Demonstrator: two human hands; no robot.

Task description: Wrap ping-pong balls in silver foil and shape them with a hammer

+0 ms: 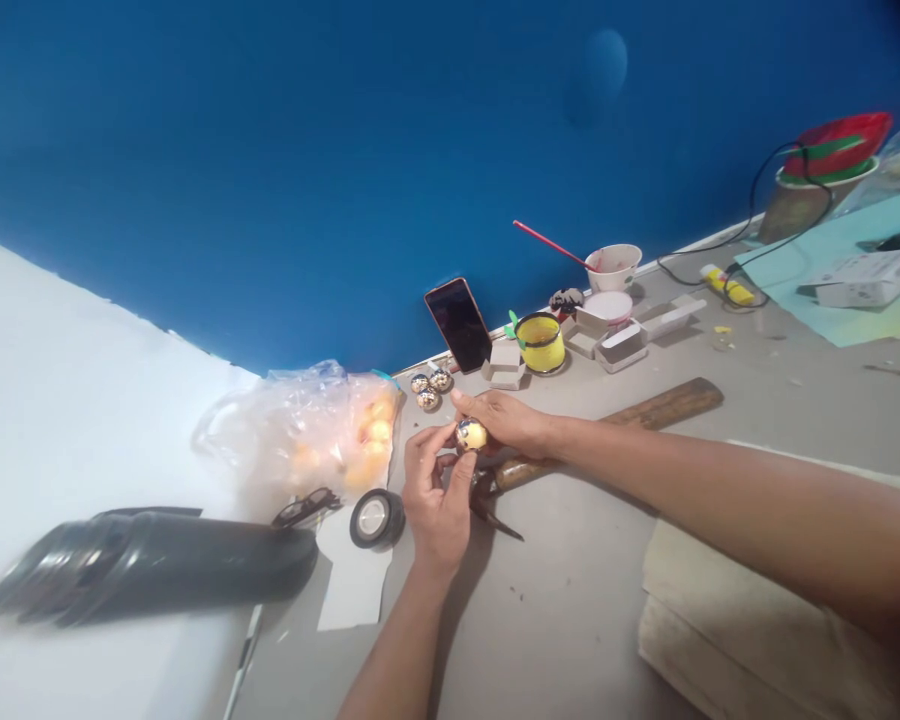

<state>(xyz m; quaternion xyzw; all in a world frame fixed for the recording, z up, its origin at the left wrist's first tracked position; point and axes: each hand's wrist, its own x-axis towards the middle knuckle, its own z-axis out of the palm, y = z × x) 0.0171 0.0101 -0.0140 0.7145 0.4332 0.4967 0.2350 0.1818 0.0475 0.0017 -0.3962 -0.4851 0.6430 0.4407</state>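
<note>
Between the fingertips of my left hand (pixel 436 510) is a small yellow ball (pixel 474 434) partly covered in shiny metallic patches. My right hand (pixel 516 425) grips the same ball from the other side, its thumb raised near the top edge; some of its fingers are hidden. Just beyond my hands, three shiny metallic balls (pixel 429 399) sit close together on the table. Below my right wrist lies a wooden-handled tool (pixel 516 472) with a dark, pointed metal head. A roll of black tape (pixel 376 518) stands beside my left hand.
A clear plastic bag (pixel 277 425) of orange-yellow balls lies at left, near glasses (pixel 307 507) and a dark grey cylindrical object (pixel 187 565). A phone (pixel 459 325) leans on the wall by a yellow cup (pixel 541 345) and small boxes (pixel 621 348). Folded cloth (pixel 697 610) lies at right.
</note>
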